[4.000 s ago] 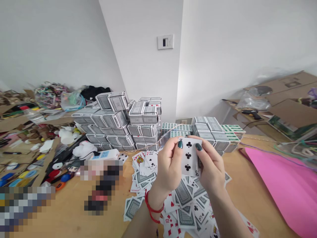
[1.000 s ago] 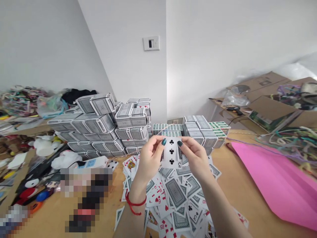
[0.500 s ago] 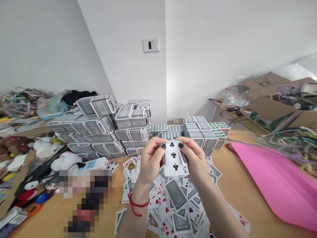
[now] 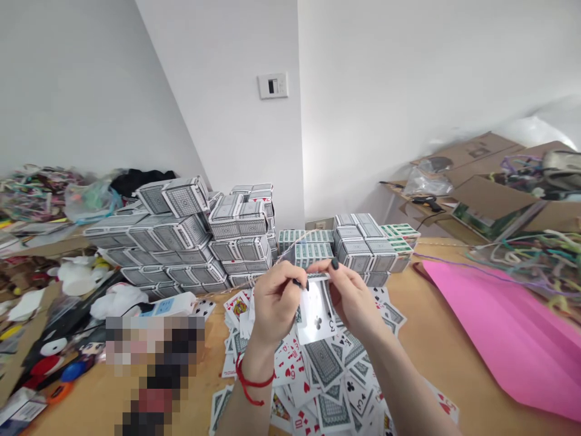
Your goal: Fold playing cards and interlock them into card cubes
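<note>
My left hand and my right hand are raised together over the table, both pinching the top edge of one playing card, a three of clubs. The card hangs face towards me and tilts back at the bottom. A thin pale string runs up and back from the fingertips. My left wrist carries a red cord bracelet. Below the hands lies a heap of loose playing cards, some face up, some face down.
Stacked card boxes line the back of the wooden table, with green ones to the right. A pink sheet covers the right side. Toys and clutter fill the left; open cardboard boxes stand far right.
The card has dropped a little and its bottom has swung away, so its face looks washed out. Both hands have closed in tighter on its top edge.
</note>
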